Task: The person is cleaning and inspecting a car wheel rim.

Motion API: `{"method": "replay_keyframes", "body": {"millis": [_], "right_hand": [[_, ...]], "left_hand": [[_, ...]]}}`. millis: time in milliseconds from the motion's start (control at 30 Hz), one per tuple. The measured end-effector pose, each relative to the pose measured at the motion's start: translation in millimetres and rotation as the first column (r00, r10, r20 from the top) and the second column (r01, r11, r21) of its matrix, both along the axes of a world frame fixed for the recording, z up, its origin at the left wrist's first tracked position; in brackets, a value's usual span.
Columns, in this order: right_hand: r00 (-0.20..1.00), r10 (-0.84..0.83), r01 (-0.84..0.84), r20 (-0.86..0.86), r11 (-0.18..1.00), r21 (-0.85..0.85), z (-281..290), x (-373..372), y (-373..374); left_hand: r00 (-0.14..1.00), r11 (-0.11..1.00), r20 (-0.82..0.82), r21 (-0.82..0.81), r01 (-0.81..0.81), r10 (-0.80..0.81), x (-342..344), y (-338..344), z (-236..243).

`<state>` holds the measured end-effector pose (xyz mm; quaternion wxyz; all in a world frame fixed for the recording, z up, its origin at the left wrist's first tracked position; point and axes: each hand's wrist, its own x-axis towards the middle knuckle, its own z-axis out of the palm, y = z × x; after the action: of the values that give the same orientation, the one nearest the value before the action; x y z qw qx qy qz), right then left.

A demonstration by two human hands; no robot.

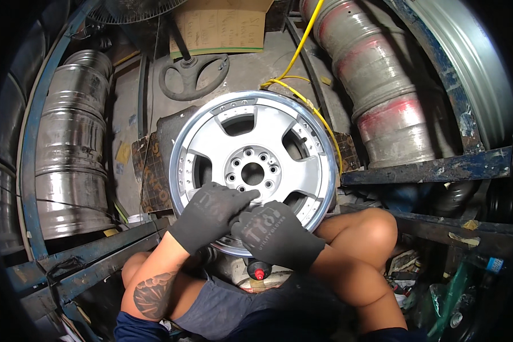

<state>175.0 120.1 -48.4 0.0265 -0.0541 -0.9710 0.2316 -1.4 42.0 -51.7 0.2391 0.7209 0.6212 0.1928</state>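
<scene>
A silver five-spoke wheel point(282, 171) with a polished lip lies face up before me. My gloved left hand point(206, 212) is over its lower-left face, index finger reaching toward the bolt holes below the centre bore, other fingers curled. My gloved right hand point(276, 233) rests over the lower face beside it, fingers bent inward and close to the left fingers. Anything between or under the fingers of either hand is hidden. Below the wheel shows a black object with a red tip point(259, 271), between my legs.
Stacked metal rims stand in blue racks at left point(68, 137) and right point(382, 85). A grey steering wheel point(194, 82), cardboard point(222, 25) and a yellow hose point(302, 40) are behind the wheel. Clutter and green plastic point(450, 296) lie at lower right.
</scene>
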Motion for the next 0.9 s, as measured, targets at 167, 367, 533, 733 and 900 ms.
{"method": "replay_keyframes", "body": {"millis": [167,367,533,733,900], "right_hand": [[0.973,-0.011,0.017,-0.229,1.000,0.025,-8.6,-15.5,-4.5],[0.981,0.017,-0.017,-0.193,1.000,0.004,8.9,-23.6,-15.5],[0.957,-0.034,0.003,-0.287,0.994,-0.108,5.1,-27.5,-12.4],[0.951,-0.050,0.013,-0.306,0.992,-0.123,5.8,-29.2,-7.9],[0.936,-0.056,0.013,-0.349,0.992,-0.125,5.0,-25.3,-2.9]], "left_hand": [[0.963,0.970,0.142,-0.115,-0.213,0.229,-11.3,3.3,12.3],[0.759,0.854,0.425,-0.405,-0.327,0.493,-12.5,-0.8,11.1],[0.210,0.646,0.611,-0.719,-0.258,0.763,-5.2,10.9,14.8],[-0.043,0.557,0.587,-0.785,-0.271,0.808,-3.2,10.1,13.4],[-0.129,0.562,0.599,-0.792,-0.238,0.790,4.8,14.0,19.9]]}}
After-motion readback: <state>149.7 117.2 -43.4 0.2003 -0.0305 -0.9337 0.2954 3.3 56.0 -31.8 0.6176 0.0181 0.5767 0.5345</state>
